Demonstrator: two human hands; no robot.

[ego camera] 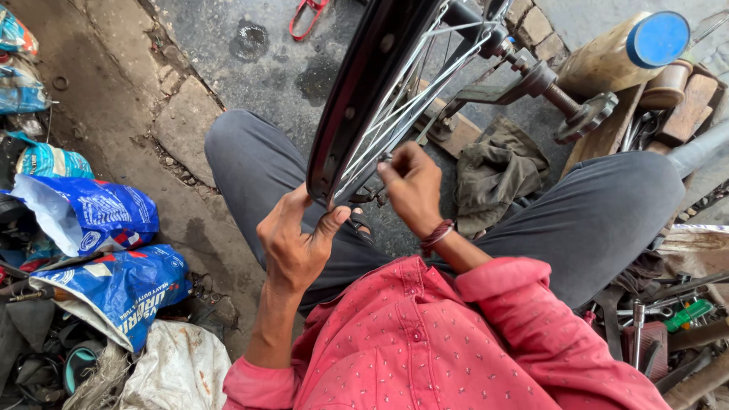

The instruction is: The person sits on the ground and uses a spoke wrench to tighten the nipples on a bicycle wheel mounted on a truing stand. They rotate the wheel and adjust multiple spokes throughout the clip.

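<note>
Wheel: black metal bicycle rim with thin silver spokes [364, 99], upright between the seated person's knees, hub on a steel truing stand [531, 83]. Left hand [292, 243] wraps the rim's lower edge, thumb pressed against it. Right hand [410, 186] pinches at a spoke end; any tool there is hidden. Likely light and stiff; the rim edge offers the firmest hold, the spokes less so. Olive rag [497, 171] on the ground beyond.

The wheel rim [364, 83] runs off the top edge, and the right hand's [414, 186] fingertips hide their tool.
</note>
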